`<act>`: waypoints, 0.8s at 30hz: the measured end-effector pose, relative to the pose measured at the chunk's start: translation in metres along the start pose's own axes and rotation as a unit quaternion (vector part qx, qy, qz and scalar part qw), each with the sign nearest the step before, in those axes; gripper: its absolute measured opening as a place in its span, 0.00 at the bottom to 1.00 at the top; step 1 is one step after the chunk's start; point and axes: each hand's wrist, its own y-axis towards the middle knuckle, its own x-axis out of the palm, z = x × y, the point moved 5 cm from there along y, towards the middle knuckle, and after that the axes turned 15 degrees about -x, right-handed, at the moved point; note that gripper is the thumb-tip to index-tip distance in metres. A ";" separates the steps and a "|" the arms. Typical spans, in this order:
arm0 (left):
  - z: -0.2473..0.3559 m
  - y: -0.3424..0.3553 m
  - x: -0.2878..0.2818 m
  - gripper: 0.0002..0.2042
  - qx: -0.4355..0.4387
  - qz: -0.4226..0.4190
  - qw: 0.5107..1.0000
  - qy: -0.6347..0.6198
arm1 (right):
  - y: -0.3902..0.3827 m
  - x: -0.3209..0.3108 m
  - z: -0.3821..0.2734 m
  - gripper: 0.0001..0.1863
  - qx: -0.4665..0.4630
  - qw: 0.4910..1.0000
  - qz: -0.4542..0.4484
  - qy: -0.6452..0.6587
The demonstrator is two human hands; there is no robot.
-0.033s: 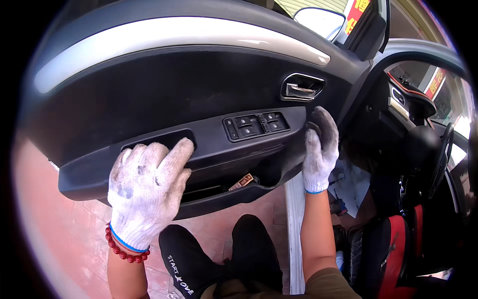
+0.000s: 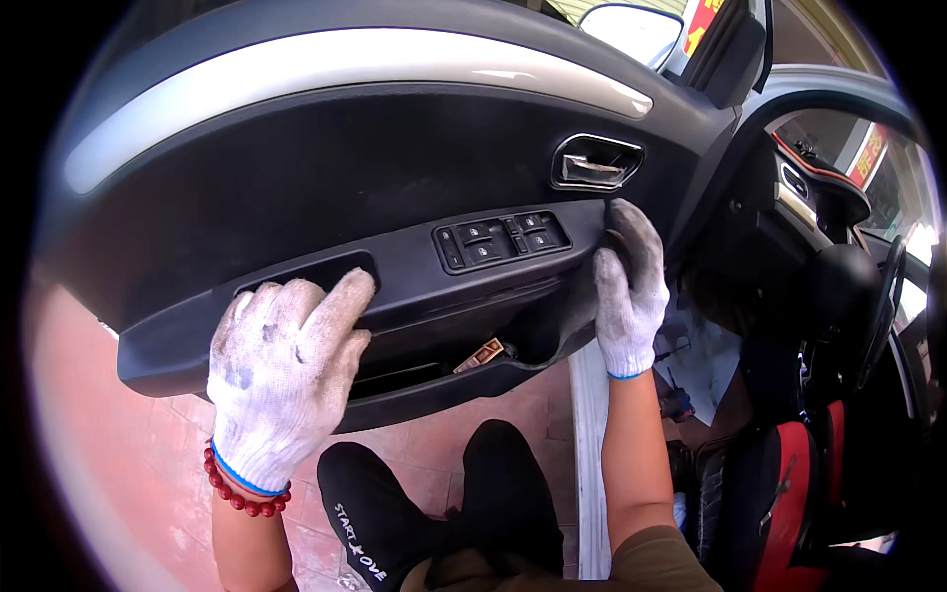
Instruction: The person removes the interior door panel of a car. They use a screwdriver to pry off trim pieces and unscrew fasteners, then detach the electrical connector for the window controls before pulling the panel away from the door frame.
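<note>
Before me is the inner side of a black car door panel (image 2: 326, 168) with a long silver trim strip. Its armrest (image 2: 400, 286) carries a window switch panel (image 2: 502, 242). My left hand (image 2: 281, 360), in a soiled white knit glove, curls its fingers into the pull recess of the armrest. At the armrest's front end my right hand (image 2: 633, 286), gloved alike, is closed round the edge, thumb on the near side; its fingertips are partly hidden. Above it sits a chrome door handle (image 2: 595, 170) in its bezel.
A small brown-and-white pack (image 2: 479, 355) lies in the door pocket (image 2: 434, 387). Right of me are the sill (image 2: 589, 454), a black-and-red seat (image 2: 784, 503) and the steering wheel (image 2: 881, 306). The side mirror (image 2: 631, 35) is beyond the door. My knees are close below the pocket.
My right hand's fingers have shifted slightly left, closer against the armrest's front end. The left hand keeps its hold in the recess. The view has shifted a little.
</note>
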 end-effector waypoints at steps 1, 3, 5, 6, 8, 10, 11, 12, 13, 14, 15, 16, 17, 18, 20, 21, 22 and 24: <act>0.000 0.002 0.001 0.21 0.003 -0.003 1.000 0.002 | 0.007 0.004 -0.004 0.20 -0.066 0.993 -0.083 -0.060; 0.000 0.005 0.005 0.19 0.010 -0.024 1.000 -0.009 | 0.006 0.010 -0.001 0.18 -0.084 0.988 -0.102 -0.085; 0.002 0.006 0.006 0.19 0.005 -0.049 0.999 -0.015 | 0.008 0.004 0.000 0.18 -0.086 0.989 -0.099 -0.062; 0.006 0.008 0.006 0.17 0.009 -0.053 0.998 -0.011 | 0.009 0.000 0.000 0.18 -0.101 0.987 -0.110 -0.059; 0.005 0.007 0.006 0.16 -0.005 -0.060 0.998 0.007 | 0.010 0.002 -0.001 0.20 -0.132 0.982 -0.125 -0.054; 0.006 0.010 0.007 0.12 -0.016 -0.049 0.999 0.011 | 0.009 0.000 0.012 0.20 -0.126 0.985 -0.117 -0.007; 0.008 0.010 0.010 0.12 -0.015 -0.037 0.999 0.021 | 0.010 0.000 0.017 0.20 -0.123 0.986 -0.112 0.007; 0.009 0.007 0.013 0.12 -0.015 -0.025 0.999 0.031 | 0.009 0.000 0.017 0.21 -0.129 0.985 -0.114 0.011; 0.011 0.009 0.014 0.12 -0.012 -0.009 0.999 0.042 | 0.011 0.000 0.014 0.21 -0.138 0.984 -0.112 0.014; 0.012 0.011 0.014 0.13 -0.011 -0.002 0.999 0.050 | 0.012 0.002 0.010 0.22 -0.158 0.981 -0.109 0.010; 0.014 0.012 0.013 0.13 -0.011 0.005 0.998 0.059 | 0.013 0.003 0.007 0.23 -0.180 0.976 -0.115 0.032; 0.011 0.010 0.012 0.14 -0.028 -0.006 0.997 0.065 | 0.013 0.006 -0.003 0.24 -0.191 0.973 -0.126 0.002; 0.008 0.009 0.012 0.16 -0.044 -0.016 0.996 0.071 | 0.016 0.010 -0.013 0.25 -0.201 0.970 -0.137 -0.029; 0.009 0.010 0.012 0.16 -0.041 -0.016 0.996 0.073 | 0.018 0.011 -0.013 0.28 -0.204 0.965 -0.157 -0.051; 0.010 0.014 0.008 0.16 -0.036 -0.005 0.996 0.077 | 0.028 0.015 -0.019 0.29 -0.197 0.963 -0.176 -0.046; 0.012 0.013 0.005 0.16 -0.036 0.003 0.996 0.084 | 0.032 0.018 -0.021 0.29 -0.194 0.963 -0.185 -0.045; 0.014 0.012 0.005 0.16 -0.026 0.010 0.996 0.081 | 0.032 0.016 -0.018 0.28 -0.194 0.965 -0.174 -0.029; 0.013 0.014 0.004 0.16 -0.018 0.014 0.997 0.071 | 0.036 0.012 -0.007 0.27 -0.188 0.967 -0.172 0.027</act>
